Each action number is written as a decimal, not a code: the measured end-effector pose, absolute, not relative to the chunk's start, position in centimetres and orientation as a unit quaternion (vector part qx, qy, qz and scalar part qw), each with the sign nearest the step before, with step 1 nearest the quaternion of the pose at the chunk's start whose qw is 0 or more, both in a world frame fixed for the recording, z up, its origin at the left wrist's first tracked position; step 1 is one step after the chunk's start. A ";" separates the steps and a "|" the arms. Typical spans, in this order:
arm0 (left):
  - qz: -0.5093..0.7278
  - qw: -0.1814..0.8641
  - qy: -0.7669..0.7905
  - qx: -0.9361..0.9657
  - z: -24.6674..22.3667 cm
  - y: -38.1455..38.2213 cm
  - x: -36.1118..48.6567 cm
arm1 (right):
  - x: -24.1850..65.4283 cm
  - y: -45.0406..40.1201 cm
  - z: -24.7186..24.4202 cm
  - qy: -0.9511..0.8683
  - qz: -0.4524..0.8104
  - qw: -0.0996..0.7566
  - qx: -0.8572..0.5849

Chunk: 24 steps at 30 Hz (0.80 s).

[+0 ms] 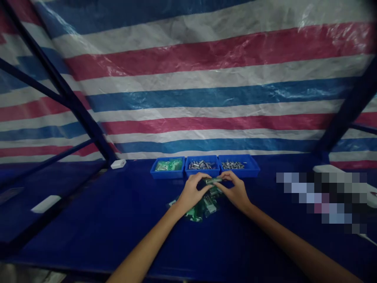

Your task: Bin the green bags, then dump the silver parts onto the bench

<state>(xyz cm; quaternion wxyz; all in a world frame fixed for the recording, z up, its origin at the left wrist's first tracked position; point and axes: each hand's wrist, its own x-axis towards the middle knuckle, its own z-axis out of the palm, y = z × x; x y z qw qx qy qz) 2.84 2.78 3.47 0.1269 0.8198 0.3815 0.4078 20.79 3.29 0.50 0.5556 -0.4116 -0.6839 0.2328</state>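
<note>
Between my two hands is a small green plastic bag (212, 181) with something metallic-looking inside. My left hand (194, 190) pinches its left end, and my right hand (235, 190) grips the right end between thumb and fingers. Beneath and just in front of them lies a loose pile of similar green bags (203, 207), some with silvery parts showing through. Behind my hands stand three blue bins in a row: the left bin (167, 175) holds green bags, the middle bin (202, 172) short metal cylinders, and the right bin (253, 167) smaller metal pieces.
All this sits on a dark blue tabletop (118, 228). White boxes lie at the left, one near the post (118, 164) and one closer (46, 204). A pixelated area and a white object (330, 169) are at the right. Striped sheeting (206, 94) hangs behind.
</note>
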 end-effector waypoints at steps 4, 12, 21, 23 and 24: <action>0.503 0.184 0.451 0.714 3.5 4.5 1.7 | 20.6 3.0 0.4 -0.683 0.218 0.548 -0.431; 0.549 -0.039 0.626 0.553 6.1 7.4 -8.1 | 20.7 2.9 0.4 -0.725 0.247 0.474 -0.435; 0.320 -0.079 0.678 0.657 3.9 8.7 -11.5 | 20.8 3.0 0.3 -0.801 0.184 0.417 -0.388; 0.289 -0.076 0.687 0.662 3.7 8.7 -11.6 | 20.9 3.0 0.3 -0.799 0.187 0.413 -0.394; 0.282 -0.082 0.693 0.658 3.7 8.7 -11.6 | 20.9 3.0 0.3 -0.801 0.187 0.408 -0.396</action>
